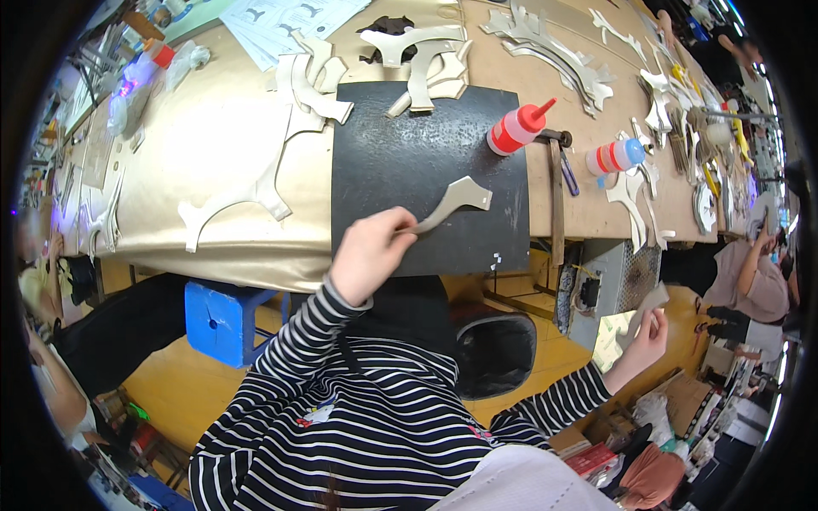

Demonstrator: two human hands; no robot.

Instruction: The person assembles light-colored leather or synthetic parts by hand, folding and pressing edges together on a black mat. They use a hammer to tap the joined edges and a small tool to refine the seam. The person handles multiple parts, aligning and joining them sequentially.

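My left hand is closed, pinching one end of a curved beige cut piece between thumb and fingers. That piece reaches to the right over a black mat. Away to the right and below the table edge, my right hand grips a second pale curved piece. The hand is beside a pale yellow panel at a grey metal machine. A large forked beige piece lies to the left of the mat.
A red-tipped glue bottle stands on the mat, near a hammer and a blue-capped bottle. Several beige pieces lie at the back. Below the table are a blue stool and a black bin. Other people work at both sides.
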